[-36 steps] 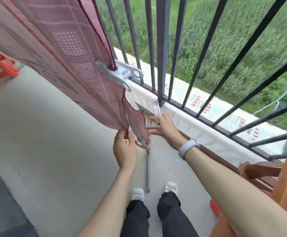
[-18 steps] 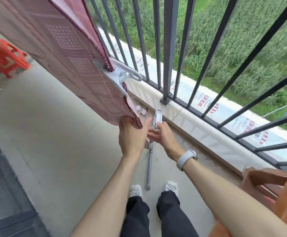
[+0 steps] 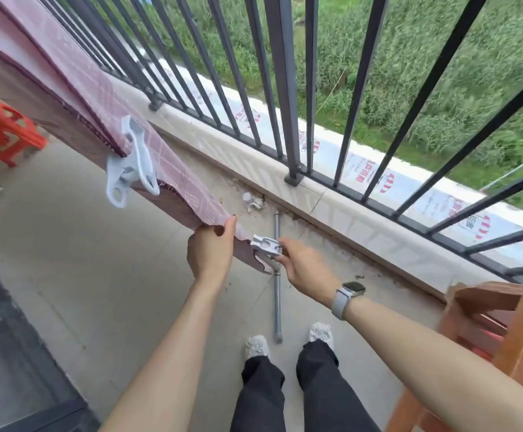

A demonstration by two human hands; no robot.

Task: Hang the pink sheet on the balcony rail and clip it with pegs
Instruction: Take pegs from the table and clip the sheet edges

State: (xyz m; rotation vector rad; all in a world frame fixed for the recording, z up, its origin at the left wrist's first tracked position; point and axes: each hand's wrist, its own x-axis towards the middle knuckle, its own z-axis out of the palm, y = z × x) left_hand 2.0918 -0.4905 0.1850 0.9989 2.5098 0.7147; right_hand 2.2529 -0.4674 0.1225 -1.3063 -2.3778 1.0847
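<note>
Gripping sheet [image 3: 172,182] corner, left hand [image 3: 211,249]; right hand [image 3: 305,268] pinching peg [image 3: 266,246].

Printed sheeting [image 3: 360,169] beyond the rail, centre to right of frame: repeated red characters and red emblems, seen upside down and too blurred to read.
Watch [image 3: 354,288] on the right wrist: screen dark, no digits legible.
</note>
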